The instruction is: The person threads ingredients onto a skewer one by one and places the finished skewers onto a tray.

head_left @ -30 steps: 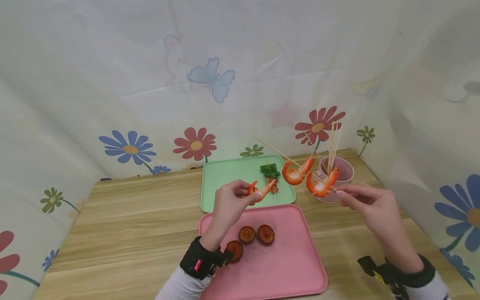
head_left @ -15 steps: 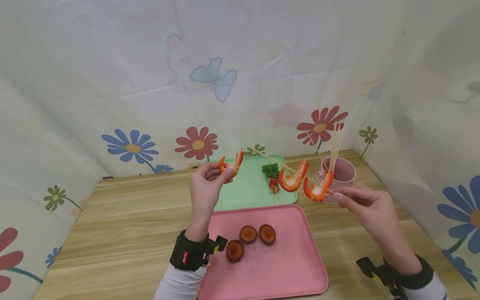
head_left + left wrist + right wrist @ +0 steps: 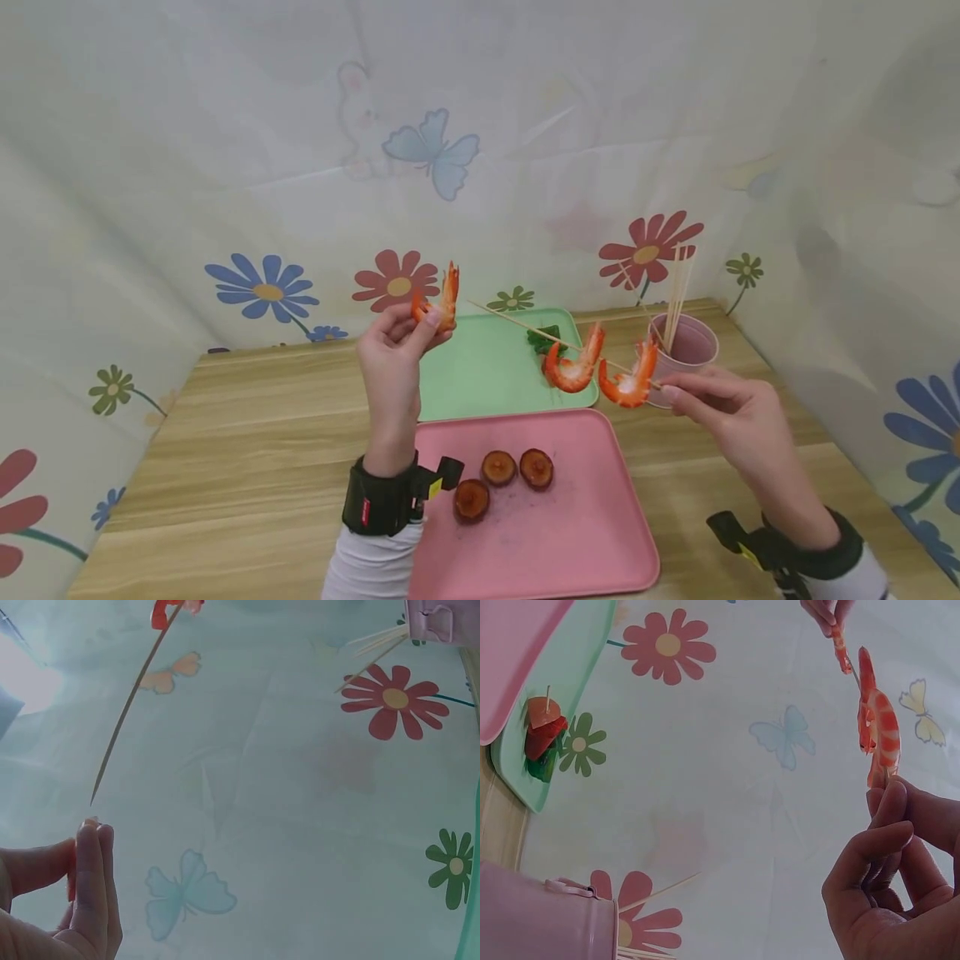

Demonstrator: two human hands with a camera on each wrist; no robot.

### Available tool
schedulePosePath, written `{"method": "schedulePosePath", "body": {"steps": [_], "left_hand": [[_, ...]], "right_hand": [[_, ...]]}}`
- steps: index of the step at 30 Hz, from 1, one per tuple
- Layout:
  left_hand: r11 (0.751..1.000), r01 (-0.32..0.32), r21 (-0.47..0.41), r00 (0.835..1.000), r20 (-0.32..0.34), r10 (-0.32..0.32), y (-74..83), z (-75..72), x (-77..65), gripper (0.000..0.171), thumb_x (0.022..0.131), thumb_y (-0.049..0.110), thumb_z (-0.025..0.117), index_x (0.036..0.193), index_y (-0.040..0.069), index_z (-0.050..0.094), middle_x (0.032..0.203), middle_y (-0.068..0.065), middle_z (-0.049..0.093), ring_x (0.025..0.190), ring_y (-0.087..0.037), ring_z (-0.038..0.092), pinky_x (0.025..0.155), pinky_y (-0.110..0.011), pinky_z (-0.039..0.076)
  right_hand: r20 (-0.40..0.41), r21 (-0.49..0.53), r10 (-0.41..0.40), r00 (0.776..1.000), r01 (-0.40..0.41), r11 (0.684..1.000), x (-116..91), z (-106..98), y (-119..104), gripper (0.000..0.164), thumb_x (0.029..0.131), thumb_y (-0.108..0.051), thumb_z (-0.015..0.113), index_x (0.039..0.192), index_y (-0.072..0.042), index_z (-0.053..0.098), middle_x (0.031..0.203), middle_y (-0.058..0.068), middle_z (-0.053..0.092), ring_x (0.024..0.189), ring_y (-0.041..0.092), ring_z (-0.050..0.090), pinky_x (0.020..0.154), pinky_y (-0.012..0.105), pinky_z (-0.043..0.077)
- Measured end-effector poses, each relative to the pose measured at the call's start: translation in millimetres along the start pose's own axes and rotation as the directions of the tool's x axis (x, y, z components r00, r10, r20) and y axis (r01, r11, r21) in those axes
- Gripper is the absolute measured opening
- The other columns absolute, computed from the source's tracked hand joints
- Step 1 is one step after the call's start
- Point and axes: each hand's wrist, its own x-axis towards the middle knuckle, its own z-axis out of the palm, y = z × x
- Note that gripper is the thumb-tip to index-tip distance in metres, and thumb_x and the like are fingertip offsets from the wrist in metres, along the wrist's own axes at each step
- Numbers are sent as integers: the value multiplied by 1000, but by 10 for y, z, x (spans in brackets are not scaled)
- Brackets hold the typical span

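Between thumb and fingers, my left hand (image 3: 397, 350) pinches a loose orange shrimp (image 3: 448, 300), its tail pointing up. My right hand (image 3: 727, 408) grips the near end of a thin wooden skewer (image 3: 517, 322). Threaded on that skewer are two curled shrimps, one (image 3: 628, 385) close to the right fingers and another (image 3: 573, 371) farther along. The skewer's bare tip (image 3: 92, 801) points toward the left hand and, in the left wrist view, stands just off its fingertips. In the right wrist view the shrimps (image 3: 885, 727) overlap along the skewer.
A pink tray (image 3: 570, 533) in front carries several brown mushroom caps (image 3: 472, 501). Behind it, a green tray (image 3: 472, 367) holds a skewer of green and reddish pieces (image 3: 545, 337), partly hidden by a shrimp. At right stands a pink bucket (image 3: 693, 342) with upright skewers (image 3: 677, 292).
My left hand has moved left and up with its shrimp, away from over the trays. The skewer in my right hand has shifted slightly left, its two shrimps still on it.
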Motion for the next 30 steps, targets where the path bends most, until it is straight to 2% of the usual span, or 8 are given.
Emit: {"method": "schedulePosePath", "body": {"steps": [5, 12, 19, 23, 26, 30], "left_hand": [[999, 17, -30, 1000, -6, -17, 62, 24, 0, 28, 83, 12, 73, 101, -7, 62, 80, -6, 68, 71, -18, 71, 73, -34, 57], [997, 37, -68, 999, 13, -36, 95, 20, -4, 29, 84, 13, 72, 103, -7, 62, 82, -7, 69, 73, -19, 71, 74, -32, 57], [984, 116, -137, 993, 19, -114, 83, 15, -2, 27, 85, 13, 71, 102, -5, 61, 83, -7, 69, 73, -19, 70, 75, -31, 57], [962, 177, -208, 984, 45, -171, 77, 9, 13, 16, 87, 11, 68, 97, 1, 63, 89, -9, 66, 74, -19, 69, 74, -27, 57], [936, 215, -278, 976, 74, -202, 72, -2, 21, 4, 90, 7, 64, 92, 5, 66, 93, -9, 61, 74, -18, 69, 73, -24, 56], [897, 268, -351, 963, 108, -246, 65, -9, 30, 13, 92, 3, 58, 86, 7, 69, 92, -8, 59, 73, -17, 69, 72, -22, 56]], "right_hand": [[11, 19, -24, 1000, 23, 1000, -6, 16, -12, 25, 84, -6, 70, 107, 6, 69, 85, -11, 66, 74, 8, 56, 62, 18, 50], [7, -35, -22, 1000, 22, 999, -17, 26, -47, 27, 85, -10, 70, 107, 6, 69, 84, -10, 64, 73, 9, 55, 62, 19, 51], [-5, -38, -30, 1000, 29, 999, -45, 23, -62, 26, 85, -9, 70, 106, 6, 69, 84, -10, 65, 74, 10, 54, 61, 20, 50], [-10, -39, -31, 999, 30, 999, -57, 18, -68, 25, 85, -8, 70, 107, 4, 70, 84, -11, 65, 75, 10, 54, 62, 20, 49], [-6, -36, -28, 1000, 28, 999, -64, 16, -73, 26, 85, -8, 70, 108, 3, 70, 85, -11, 65, 76, 11, 54, 62, 19, 49], [-3, -30, -31, 1000, 31, 999, -73, 20, -89, 25, 84, -7, 70, 107, 4, 69, 83, -8, 65, 75, 11, 54, 61, 19, 49]]}}
